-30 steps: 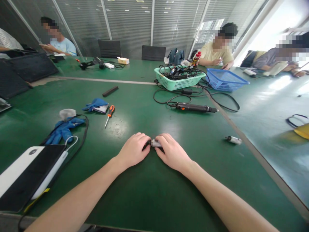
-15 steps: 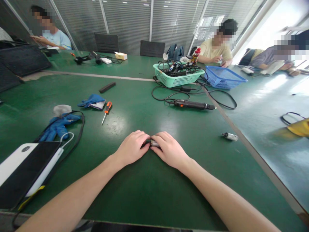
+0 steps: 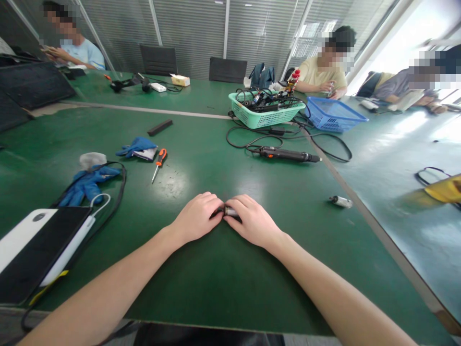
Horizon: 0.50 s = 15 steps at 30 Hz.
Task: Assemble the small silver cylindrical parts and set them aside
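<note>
My left hand [image 3: 197,217] and my right hand [image 3: 252,220] rest knuckles-up on the green table [image 3: 230,278], fingers curled toward each other. Between them they pinch a small silver and black cylindrical part [image 3: 229,211], mostly hidden under the fingers. A similar small silver cylinder [image 3: 340,201] lies alone to the right, well apart from my right hand.
An orange-handled screwdriver [image 3: 159,163], blue gloves [image 3: 89,184] and a black-and-white device [image 3: 36,250] with cable lie at left. A corded electric screwdriver [image 3: 288,154], a green basket [image 3: 265,111] of cables and a blue basket [image 3: 333,115] sit further back. Three people sit at the far edges.
Both hands stay together on the small part, almost still. The view has shifted slightly, so the table objects sit a little higher and further left in the picture.
</note>
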Motion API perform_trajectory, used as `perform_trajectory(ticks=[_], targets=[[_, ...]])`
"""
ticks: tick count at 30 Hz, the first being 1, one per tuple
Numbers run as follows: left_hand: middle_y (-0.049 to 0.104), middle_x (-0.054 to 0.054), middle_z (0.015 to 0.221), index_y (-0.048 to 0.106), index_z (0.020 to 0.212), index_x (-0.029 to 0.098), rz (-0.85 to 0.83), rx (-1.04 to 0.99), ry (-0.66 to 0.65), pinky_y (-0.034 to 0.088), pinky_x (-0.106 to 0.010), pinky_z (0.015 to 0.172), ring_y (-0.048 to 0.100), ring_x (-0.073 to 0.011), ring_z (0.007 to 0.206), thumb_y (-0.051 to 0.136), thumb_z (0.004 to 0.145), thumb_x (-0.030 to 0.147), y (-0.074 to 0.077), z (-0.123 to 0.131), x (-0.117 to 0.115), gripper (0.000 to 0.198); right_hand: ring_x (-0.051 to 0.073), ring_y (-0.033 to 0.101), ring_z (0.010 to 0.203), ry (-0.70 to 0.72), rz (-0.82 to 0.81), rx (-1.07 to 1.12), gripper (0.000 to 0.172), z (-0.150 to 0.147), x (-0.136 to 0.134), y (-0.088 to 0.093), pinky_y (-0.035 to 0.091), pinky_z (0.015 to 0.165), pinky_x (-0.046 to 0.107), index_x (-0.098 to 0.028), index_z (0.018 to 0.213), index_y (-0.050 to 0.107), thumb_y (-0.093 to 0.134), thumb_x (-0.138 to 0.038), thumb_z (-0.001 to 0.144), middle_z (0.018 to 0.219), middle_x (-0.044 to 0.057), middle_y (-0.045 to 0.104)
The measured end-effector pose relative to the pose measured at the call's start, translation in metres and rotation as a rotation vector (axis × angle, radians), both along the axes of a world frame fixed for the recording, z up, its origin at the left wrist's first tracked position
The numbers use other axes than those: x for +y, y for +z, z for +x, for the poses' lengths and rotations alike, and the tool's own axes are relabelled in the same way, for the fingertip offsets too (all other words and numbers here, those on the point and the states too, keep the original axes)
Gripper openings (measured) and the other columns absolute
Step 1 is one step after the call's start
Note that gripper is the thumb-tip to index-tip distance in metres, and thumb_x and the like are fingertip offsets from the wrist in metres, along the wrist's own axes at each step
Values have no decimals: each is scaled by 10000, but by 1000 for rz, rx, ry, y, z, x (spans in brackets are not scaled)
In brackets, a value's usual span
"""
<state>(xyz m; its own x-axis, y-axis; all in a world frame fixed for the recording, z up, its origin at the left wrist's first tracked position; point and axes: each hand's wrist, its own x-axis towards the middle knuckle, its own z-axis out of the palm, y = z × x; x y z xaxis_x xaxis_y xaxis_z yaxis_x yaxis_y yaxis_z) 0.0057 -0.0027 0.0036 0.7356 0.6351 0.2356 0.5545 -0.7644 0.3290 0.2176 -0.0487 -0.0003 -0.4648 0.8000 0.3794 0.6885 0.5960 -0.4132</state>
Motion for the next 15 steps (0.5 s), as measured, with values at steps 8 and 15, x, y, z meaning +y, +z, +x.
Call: perform_trajectory(ticks=[8, 15], targets=[[589, -25, 862, 601, 891, 181, -8, -6, -16, 428, -331, 733, 547, -200, 842, 574, 974, 229, 0, 0, -1, 100, 264, 627, 1041, 17, 2, 9, 186, 1, 0, 0, 531, 944, 433, -197, 1128, 593, 622, -185, 945, 1099, 101, 690], [599, -31, 878, 616, 926, 179, -13, 1, -24, 440, -336, 764, 550, -211, 873, 587, 970, 230, -1, -1, -1, 73, 268, 626, 1024, 18, 12, 6, 191, 1, 0, 0, 536, 931, 437, -206, 1129, 590, 614, -186, 941, 1091, 102, 686]])
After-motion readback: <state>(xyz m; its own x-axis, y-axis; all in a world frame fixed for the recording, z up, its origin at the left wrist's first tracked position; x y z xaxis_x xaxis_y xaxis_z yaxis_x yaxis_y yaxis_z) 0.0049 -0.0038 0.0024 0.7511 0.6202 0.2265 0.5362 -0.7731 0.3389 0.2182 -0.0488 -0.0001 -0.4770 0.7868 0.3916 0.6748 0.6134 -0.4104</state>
